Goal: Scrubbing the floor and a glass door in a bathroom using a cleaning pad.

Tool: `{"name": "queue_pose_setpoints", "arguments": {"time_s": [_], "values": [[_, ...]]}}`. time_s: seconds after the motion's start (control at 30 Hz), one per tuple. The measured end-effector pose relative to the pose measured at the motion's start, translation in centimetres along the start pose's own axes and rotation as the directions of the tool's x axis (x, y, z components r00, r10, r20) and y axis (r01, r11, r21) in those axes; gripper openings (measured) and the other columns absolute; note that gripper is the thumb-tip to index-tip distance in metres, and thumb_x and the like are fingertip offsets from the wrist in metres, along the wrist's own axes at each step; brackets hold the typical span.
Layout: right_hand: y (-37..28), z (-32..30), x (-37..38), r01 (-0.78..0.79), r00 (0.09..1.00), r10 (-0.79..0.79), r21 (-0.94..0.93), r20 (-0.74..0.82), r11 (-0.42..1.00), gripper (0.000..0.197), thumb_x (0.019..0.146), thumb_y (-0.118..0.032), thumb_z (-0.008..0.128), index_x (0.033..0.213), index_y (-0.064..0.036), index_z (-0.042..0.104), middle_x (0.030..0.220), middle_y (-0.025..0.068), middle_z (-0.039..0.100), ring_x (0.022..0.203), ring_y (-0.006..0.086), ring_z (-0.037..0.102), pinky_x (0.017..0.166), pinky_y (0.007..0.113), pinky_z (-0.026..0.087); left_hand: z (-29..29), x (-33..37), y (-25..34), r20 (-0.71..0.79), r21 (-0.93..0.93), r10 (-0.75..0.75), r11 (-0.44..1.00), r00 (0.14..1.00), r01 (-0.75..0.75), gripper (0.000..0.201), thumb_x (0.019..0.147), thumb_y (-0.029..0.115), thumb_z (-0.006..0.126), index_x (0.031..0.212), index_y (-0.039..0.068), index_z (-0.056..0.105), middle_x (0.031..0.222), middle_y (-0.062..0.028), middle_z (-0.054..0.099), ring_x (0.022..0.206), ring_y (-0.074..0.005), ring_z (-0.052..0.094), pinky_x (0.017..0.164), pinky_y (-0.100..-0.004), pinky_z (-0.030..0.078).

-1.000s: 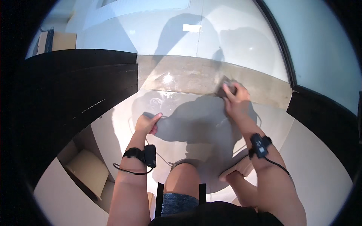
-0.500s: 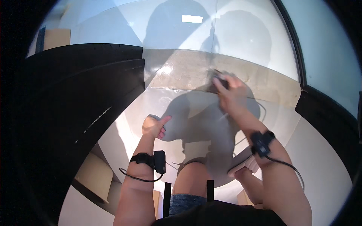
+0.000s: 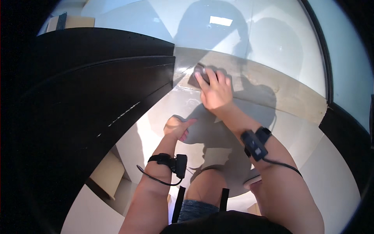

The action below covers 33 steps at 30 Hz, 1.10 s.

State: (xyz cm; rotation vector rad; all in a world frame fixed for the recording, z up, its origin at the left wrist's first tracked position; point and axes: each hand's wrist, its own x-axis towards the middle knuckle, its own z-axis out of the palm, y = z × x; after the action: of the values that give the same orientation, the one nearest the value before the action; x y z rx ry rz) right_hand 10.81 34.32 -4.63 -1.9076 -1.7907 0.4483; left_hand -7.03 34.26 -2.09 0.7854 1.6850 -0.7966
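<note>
My right hand (image 3: 218,93) is stretched forward, its fingers closed over a dark brown scrubbing pad (image 3: 198,71). The pad lies against the left end of a stained beige strip (image 3: 296,93) that runs across the floor. Lower and to the left, my left hand (image 3: 176,127) is low over the pale floor (image 3: 159,111), its fingers curled in and its thumb pointing right. Nothing shows in it; whether it touches the floor I cannot tell.
A tall black panel (image 3: 105,78) stands close on the left, ending beside the pad. On the right are a dark-framed glass panel (image 3: 346,50) and a black base (image 3: 343,128). Cardboard (image 3: 80,22) stands behind the left panel; a tan box (image 3: 107,173) is lower left. Both forearms wear cabled black devices.
My right hand has swept left along the beige strip with the pad, to the end near the black panel. The whole view has shifted; my left hand keeps its curled pose.
</note>
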Motion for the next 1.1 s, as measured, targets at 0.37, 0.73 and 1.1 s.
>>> {"name": "queue_pose_setpoints", "arguments": {"time_s": [0.37, 0.73, 1.1], "values": [[-2.5, 2.3, 5.0, -0.194, 0.981, 0.195, -0.035, 0.022, 0.980, 0.050, 0.067, -0.016, 0.065, 0.116, -0.0134, 0.057, 0.106, 0.0091, 0.048, 0.093, 0.0265, 0.046, 0.072, 0.040, 0.038, -0.1, -0.4, 0.6, 0.027, 0.022, 0.057, 0.998, 0.998, -0.058, 0.055, 0.069, 0.049, 0.071, 0.057, -0.003, 0.057, 0.053, -0.0103, 0.057, 0.042, -0.0186, 0.057, 0.041, -0.0289, 0.050], [-8.2, 2.8, -1.8, -0.437, 0.894, 0.391, 0.232, 0.219, 0.869, 0.065, 0.070, -0.022, 0.070, 0.128, -0.0062, 0.045, 0.115, 0.0195, 0.039, 0.102, 0.0377, 0.049, 0.078, 0.040, 0.047, -0.2, 0.5, -0.8, -0.036, -0.149, 0.004, 0.989, 0.999, -0.010, 0.046, 0.077, 0.041, 0.063, 0.063, -0.002, 0.059, 0.057, -0.0103, 0.059, 0.049, -0.0185, 0.061, 0.045, -0.0296, 0.051], [-5.5, 3.5, 3.0, -0.446, 0.895, 0.444, 0.132, 0.046, 0.885, 0.059, 0.066, -0.016, 0.071, 0.122, -0.0115, 0.052, 0.110, 0.0156, 0.043, 0.093, 0.0298, 0.056, 0.070, 0.038, 0.050, 0.8, 0.3, -1.0, 0.060, 0.007, 0.028, 1.000, 0.998, -0.029, 0.053, 0.075, 0.048, 0.065, 0.060, -0.002, 0.059, 0.055, -0.0094, 0.059, 0.046, -0.0182, 0.059, 0.046, -0.0289, 0.051]]}}
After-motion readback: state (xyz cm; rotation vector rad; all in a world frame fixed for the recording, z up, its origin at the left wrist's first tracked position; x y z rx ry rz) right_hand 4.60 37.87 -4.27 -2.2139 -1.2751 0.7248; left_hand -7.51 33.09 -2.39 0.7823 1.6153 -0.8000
